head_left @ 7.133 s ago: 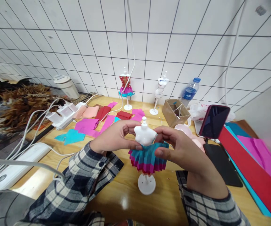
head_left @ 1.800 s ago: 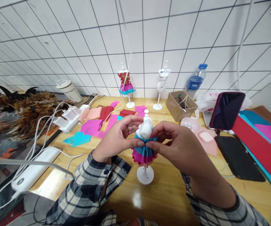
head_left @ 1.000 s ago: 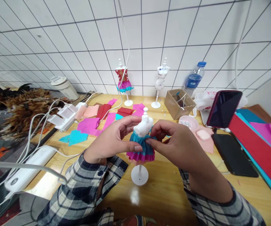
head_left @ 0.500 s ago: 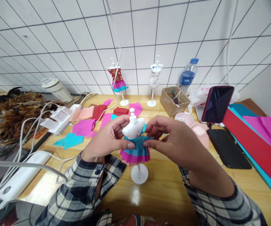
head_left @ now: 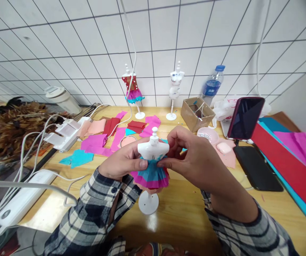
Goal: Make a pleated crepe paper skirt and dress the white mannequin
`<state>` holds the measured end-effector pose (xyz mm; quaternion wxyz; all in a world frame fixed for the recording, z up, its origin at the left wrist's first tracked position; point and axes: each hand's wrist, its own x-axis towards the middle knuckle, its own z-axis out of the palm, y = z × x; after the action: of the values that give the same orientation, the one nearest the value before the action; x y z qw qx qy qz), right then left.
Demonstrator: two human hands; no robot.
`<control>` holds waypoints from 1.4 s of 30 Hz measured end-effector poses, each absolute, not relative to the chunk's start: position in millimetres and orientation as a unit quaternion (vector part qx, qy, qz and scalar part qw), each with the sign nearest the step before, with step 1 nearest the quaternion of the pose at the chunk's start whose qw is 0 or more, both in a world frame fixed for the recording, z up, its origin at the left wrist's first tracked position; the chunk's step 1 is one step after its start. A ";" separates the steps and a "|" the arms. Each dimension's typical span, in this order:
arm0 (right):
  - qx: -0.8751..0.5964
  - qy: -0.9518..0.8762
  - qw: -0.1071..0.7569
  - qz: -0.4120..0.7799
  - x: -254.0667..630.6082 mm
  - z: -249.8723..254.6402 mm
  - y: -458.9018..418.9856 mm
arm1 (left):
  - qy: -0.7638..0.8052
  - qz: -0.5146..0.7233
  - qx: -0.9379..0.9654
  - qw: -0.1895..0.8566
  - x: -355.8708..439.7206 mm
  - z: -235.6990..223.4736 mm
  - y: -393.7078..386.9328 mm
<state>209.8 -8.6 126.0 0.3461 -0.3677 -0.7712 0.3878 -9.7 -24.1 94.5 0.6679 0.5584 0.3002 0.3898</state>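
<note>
A white dummy (head_left: 153, 150) stands on the surface (head_left: 179, 217), left of the box (head_left: 195, 122) and nearer, its blue and pink skirt (head_left: 153, 174) pinched at the waist by the left hand (head_left: 123, 157) on one side and the right hand (head_left: 189, 154) on the other, and a bottle (head_left: 213, 84) sits behind the box.

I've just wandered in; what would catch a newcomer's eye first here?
Probably the small white mannequin in the middle, its pleated skirt banded in teal and magenta, with the left hand and right hand at its waist. Behind it, near the tiled wall, stand a mannequin in a red bodice and a mostly white one. Brown feathers spread at the picture's left.
</note>
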 end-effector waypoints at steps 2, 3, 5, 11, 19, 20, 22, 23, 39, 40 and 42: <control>-0.367 -0.780 0.345 0.372 208.1 125.0 -7.7 | 0.296 0.381 0.575 0.661 -11.1 92.9 -24.6; -0.367 -0.784 0.343 0.365 207.4 124.4 -7.4 | 0.296 0.373 0.584 0.658 -12.1 92.3 -24.4; -0.371 -0.787 0.342 0.355 206.1 123.3 -7.3 | 0.294 0.354 0.603 0.652 -14.4 91.2 -23.4; -0.378 -0.771 0.332 0.390 205.5 123.2 -9.6 | 0.296 0.333 0.628 0.638 -14.0 91.5 -20.9; -0.350 -0.796 0.349 0.350 205.4 126.3 -11.5 | 0.307 0.345 0.607 0.647 -9.2 94.0 -24.7; -0.345 -0.804 0.351 0.334 205.4 126.3 -11.5 | 0.307 0.344 0.599 0.655 -8.8 94.3 -24.9; -0.337 -0.820 0.352 0.302 205.8 126.1 -11.2 | 0.308 0.336 0.577 0.677 -7.5 95.4 -25.0; -0.336 -0.826 0.352 0.284 206.2 125.9 -11.0 | 0.310 0.331 0.569 0.686 -6.6 96.2 -24.9; -0.336 -0.805 0.367 0.324 199.5 130.4 -17.5 | 0.332 0.540 0.480 0.607 -6.5 109.1 -31.7; -0.339 -0.803 0.369 0.321 197.3 129.8 -19.7 | 0.332 0.544 0.478 0.605 -6.1 109.7 -32.8; -0.348 -0.803 0.367 0.315 193.3 128.7 -24.2 | 0.335 0.546 0.478 0.601 -5.1 110.1 -34.4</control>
<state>193.3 -24.2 128.7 0.3670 -0.3480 -0.8031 0.3149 -5.1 -34.4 110.1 0.6011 0.4780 0.3345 0.5461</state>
